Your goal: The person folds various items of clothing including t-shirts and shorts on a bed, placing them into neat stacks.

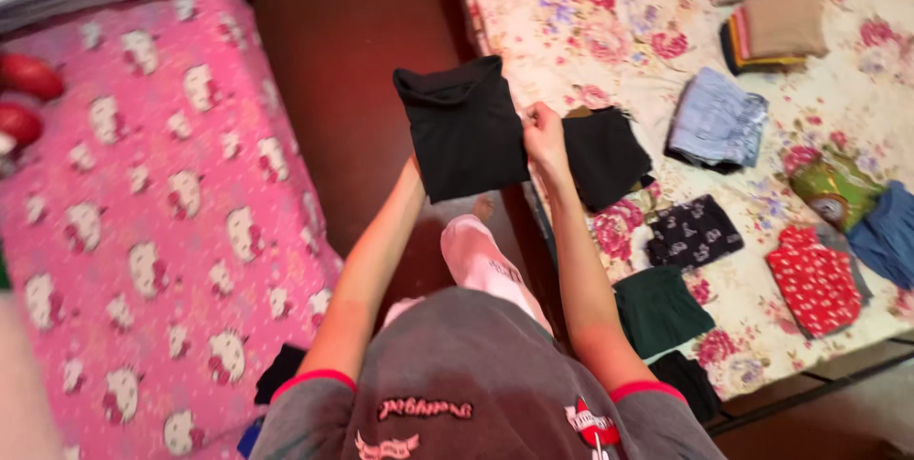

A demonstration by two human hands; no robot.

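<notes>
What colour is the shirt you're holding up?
Plain black garment, pinched by the right hand; the head view shows it.

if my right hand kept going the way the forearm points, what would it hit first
Probably the flowered bedspread. The right hand pinches the folded black garment at its right edge and points up the picture. No clothing pile shows just beyond it, only bare bedspread near the bed's edge. Depth is unclear, so it might pass above.
</notes>
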